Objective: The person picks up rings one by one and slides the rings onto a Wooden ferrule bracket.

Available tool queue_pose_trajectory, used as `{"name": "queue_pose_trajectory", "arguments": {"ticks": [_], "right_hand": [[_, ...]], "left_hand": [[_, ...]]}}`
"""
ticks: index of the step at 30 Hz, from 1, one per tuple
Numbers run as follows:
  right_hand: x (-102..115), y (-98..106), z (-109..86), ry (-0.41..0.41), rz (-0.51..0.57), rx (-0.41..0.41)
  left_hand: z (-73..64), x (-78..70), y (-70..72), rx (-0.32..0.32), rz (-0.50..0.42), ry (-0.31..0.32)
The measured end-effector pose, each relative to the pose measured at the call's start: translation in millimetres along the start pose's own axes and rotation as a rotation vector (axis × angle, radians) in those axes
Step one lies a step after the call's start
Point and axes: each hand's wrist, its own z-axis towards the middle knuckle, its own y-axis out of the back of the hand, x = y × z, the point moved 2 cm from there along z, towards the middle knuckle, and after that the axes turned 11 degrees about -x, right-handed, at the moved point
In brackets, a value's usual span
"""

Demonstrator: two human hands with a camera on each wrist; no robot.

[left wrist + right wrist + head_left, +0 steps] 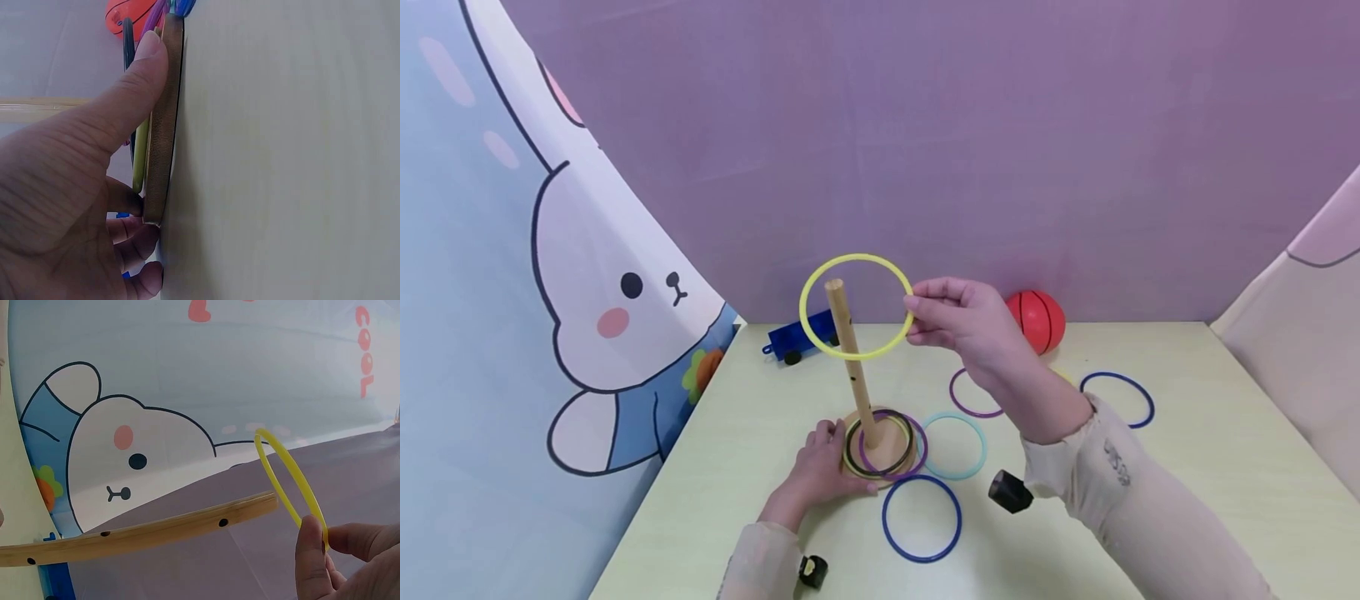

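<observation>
Between thumb and fingers my right hand (966, 321) pinches a yellow ring (859, 257) by its edge, holding it up in the air. A wooden peg (857, 375) stands upright on a round base (891, 442); in the right wrist view its tip (269, 501) is right at the ring's near side. Low down, my left hand (820, 467) grips the base by its edge, thumb along the rim (159, 137) and fingers bent at the far side. Around the foot of the peg lie a black ring (913, 433), a purple ring (927, 450) and another yellow one.
A light blue ring (985, 450) and a dark blue ring (922, 559) lie beside the base. Farther right are another purple ring (951, 387) and blue ring (1152, 408). A red ball (1037, 321) and a blue toy wagon (790, 340) stand at the back.
</observation>
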Motion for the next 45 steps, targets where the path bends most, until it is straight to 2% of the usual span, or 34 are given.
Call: {"name": "queue_pose_trajectory", "arguments": {"ticks": [14, 20, 29, 34, 45], "right_hand": [[-20.8, 1.1, 2.9, -0.054, -0.008, -0.009], [-36.7, 5.0, 4.5, -0.088, -0.006, -0.016], [-66.8, 13.5, 3.7, -0.107, 0.003, 0.003], [-84.6, 19.6, 2.7, -0.118, -0.03, 0.005], [-138.2, 30.2, -1.8, -0.214, -0.113, -0.06]], "left_hand": [[-2.1, -1.4, 2.0, 0.005, -0.014, -0.001], [-2.1, -1.2, 2.4, -0.001, -0.018, 0.003], [-2.3, -1.2, 2.2, -0.011, -0.028, 0.006], [-1.0, -1.8, 2.1, -0.007, -0.03, 0.009], [-1.7, -3.3, 3.2, -0.023, -0.048, 0.01]]}}
